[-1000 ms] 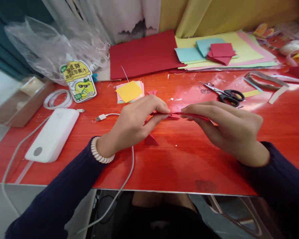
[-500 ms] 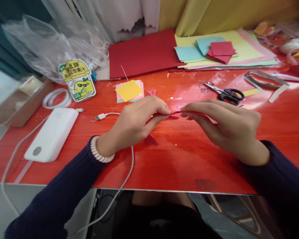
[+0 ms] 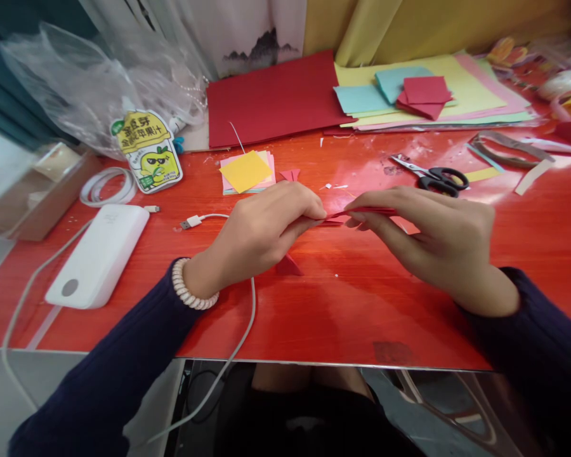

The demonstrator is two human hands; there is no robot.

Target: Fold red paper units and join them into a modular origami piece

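Note:
Between my two hands a folded piece of red paper [image 3: 337,215] is stretched just above the table, seen nearly edge-on. My left hand [image 3: 266,227] pinches its left end between thumb and fingers. The right end is gripped by my right hand [image 3: 423,235], thumb below and fingers above. Much of the paper is hidden by the fingers. A red folded paper scrap [image 3: 289,265] lies under my left wrist side, and another small red paper piece [image 3: 290,174] lies just beyond that hand.
Black-handled scissors [image 3: 433,176] lie beyond my right hand. A stack of small paper squares [image 3: 247,172] sits beyond my left. Coloured sheets [image 3: 471,89] and a large red sheet [image 3: 271,101] lie at the back. A white power bank [image 3: 98,257] and cable [image 3: 251,311] are on the left.
The red paper has tilted slightly at my right hand, with more of its edge showing above the thumb. My left hand stays almost still.

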